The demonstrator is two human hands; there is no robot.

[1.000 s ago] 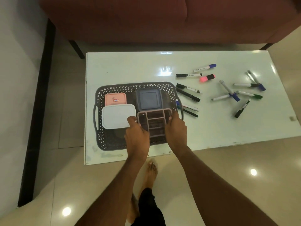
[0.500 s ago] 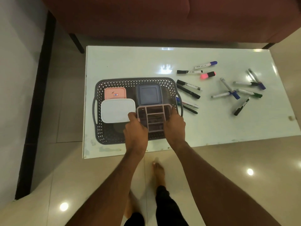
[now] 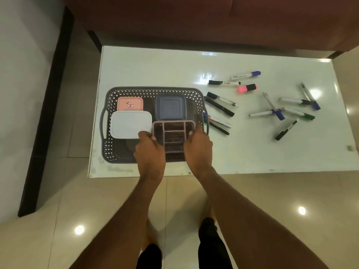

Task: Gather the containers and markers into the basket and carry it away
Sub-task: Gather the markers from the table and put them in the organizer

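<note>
Pink divided organiser tray [image 3: 173,135] held over the near right part of the dark perforated basket [image 3: 153,92], gripped on both sides. Left hand [image 3: 150,154] curled round the tray's left edge, thumb side touching the white lid beside it. Right hand [image 3: 198,147] curled round the tray's right edge, just inside the basket's right wall. Whether the tray already rests on the basket floor or hangs a little above it: cannot tell.

Inside the basket, behind the tray: a grey-blue square lidded container [image 3: 171,108], touching or nearly touching the tray's far edge. To the left: a white rectangular lidded container [image 3: 130,123], and behind that a smaller pink lidded container [image 3: 130,103] with a small label on top, partly overlapped by the white one.

Basket standing on the left half of a white glossy table [image 3: 155,66], handles at its left and right ends.

Markers still out on the table, none in the basket. Just beside the basket's right handle: two markers [image 3: 218,123] lying parallel, partly tucked under the handle. A little farther back: two more dark-capped markers [image 3: 220,103]. Beyond those: a black-capped marker [image 3: 223,82], a blue-capped marker [image 3: 245,75] and a pink highlighter [image 3: 247,87]. Well to the right: a loose scatter of crossed markers [image 3: 279,111] with blue, green and black caps.

Behind the table: a dark red sofa [image 3: 194,20]. Below: beige tiled floor [image 3: 58,210], bare feet partly visible between the forearms.
</note>
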